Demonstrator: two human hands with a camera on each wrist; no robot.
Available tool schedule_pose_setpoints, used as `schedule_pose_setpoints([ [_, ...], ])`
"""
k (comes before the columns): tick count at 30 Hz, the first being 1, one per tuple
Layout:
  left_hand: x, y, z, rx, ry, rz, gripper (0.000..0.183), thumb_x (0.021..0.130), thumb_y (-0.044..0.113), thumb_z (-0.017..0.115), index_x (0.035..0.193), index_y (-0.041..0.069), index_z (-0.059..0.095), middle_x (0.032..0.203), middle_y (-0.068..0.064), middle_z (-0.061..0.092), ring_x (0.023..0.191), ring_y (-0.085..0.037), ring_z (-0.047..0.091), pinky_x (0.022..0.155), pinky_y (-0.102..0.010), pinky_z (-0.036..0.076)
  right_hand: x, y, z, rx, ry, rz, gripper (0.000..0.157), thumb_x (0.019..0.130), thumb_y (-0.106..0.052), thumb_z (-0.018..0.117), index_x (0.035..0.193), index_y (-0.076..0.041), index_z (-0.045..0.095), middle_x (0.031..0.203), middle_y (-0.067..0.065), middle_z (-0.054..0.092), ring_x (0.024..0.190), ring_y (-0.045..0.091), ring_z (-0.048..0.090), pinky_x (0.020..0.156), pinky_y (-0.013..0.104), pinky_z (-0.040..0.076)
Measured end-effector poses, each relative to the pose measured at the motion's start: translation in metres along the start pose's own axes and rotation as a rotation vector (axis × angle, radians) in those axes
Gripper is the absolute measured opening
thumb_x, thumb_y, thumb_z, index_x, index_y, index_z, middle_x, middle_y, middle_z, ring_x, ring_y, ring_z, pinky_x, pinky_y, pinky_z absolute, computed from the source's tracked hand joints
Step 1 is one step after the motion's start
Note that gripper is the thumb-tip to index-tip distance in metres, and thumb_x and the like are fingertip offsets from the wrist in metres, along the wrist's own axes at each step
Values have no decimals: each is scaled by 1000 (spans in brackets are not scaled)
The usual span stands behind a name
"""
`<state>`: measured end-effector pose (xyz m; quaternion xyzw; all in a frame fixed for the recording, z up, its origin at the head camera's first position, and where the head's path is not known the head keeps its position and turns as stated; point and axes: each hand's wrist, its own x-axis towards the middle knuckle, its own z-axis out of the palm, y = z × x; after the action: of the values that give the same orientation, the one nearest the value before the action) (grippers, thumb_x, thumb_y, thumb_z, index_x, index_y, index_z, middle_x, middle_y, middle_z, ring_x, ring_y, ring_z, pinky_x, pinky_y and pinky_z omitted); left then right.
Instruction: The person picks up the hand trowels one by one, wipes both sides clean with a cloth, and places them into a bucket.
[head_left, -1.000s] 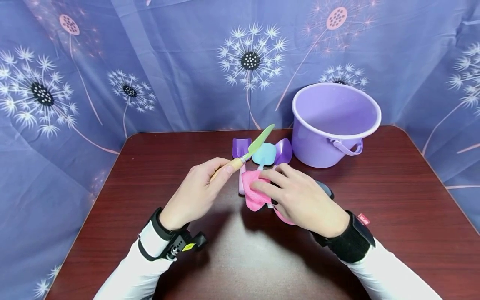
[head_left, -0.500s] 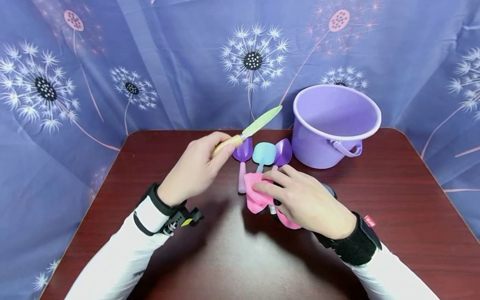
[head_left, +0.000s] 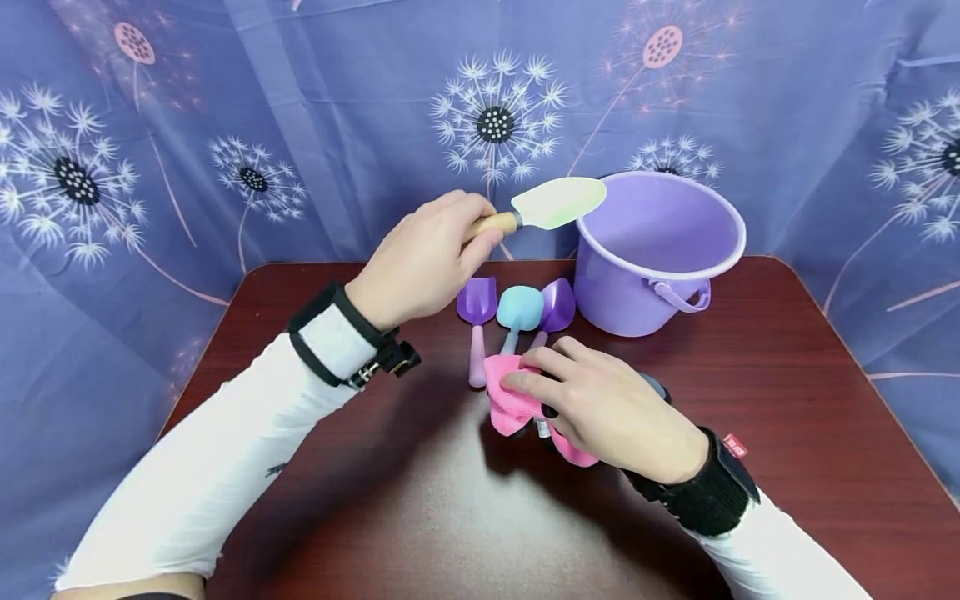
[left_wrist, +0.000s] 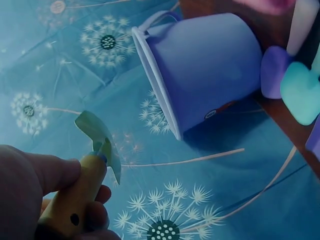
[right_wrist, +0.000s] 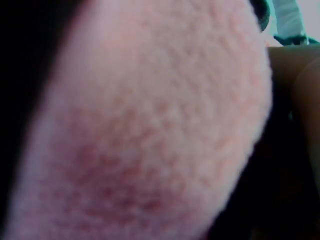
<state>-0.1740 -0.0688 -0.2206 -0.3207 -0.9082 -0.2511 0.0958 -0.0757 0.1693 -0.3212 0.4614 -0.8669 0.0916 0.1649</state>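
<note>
My left hand (head_left: 427,258), raised over the back of the table, grips a trowel (head_left: 561,202) by its wooden handle. Its pale green blade points right and overlaps the bucket's rim in the head view. In the left wrist view my thumb and fingers wrap the handle (left_wrist: 75,200). My right hand (head_left: 615,408) holds a fuzzy pink cloth piece (head_left: 506,400) with a white tag, low at the middle of the table; dark parts show beneath it. The cloth (right_wrist: 150,120) fills most of the right wrist view, blurred.
A lilac bucket (head_left: 622,296) stands upright at the back right. Left of it lie a purple square-ended shovel (head_left: 477,302), a light blue shovel (head_left: 521,308) and a purple pointed shovel (head_left: 557,307). A dandelion-print curtain (head_left: 360,150) hangs behind the table (head_left: 795,375).
My left hand has risen and moved right and away with the trowel, whose blade has turned to show its broad face. The right hand stays nearly in place on the pink cloth.
</note>
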Motion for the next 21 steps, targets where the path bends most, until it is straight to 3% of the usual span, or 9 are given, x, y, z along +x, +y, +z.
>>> schedule_pose_setpoints([
  [10,53,14,5,217,-83,68,26,112,33,53,116,11,66,106,-2,57,93,-18,60,84,-36,50,-2,-5,-3,-7,-25,-14,57,75,-4,80,130,-20,71,124,0,63,104,25,57,91,35,52],
  [21,105,33,29,367,-198,108,32,113,26,50,133,5,63,121,-11,55,98,-23,61,89,-34,54,-3,-7,-6,4,-24,-16,57,74,-4,75,129,-19,70,121,1,64,107,25,58,92,34,53],
])
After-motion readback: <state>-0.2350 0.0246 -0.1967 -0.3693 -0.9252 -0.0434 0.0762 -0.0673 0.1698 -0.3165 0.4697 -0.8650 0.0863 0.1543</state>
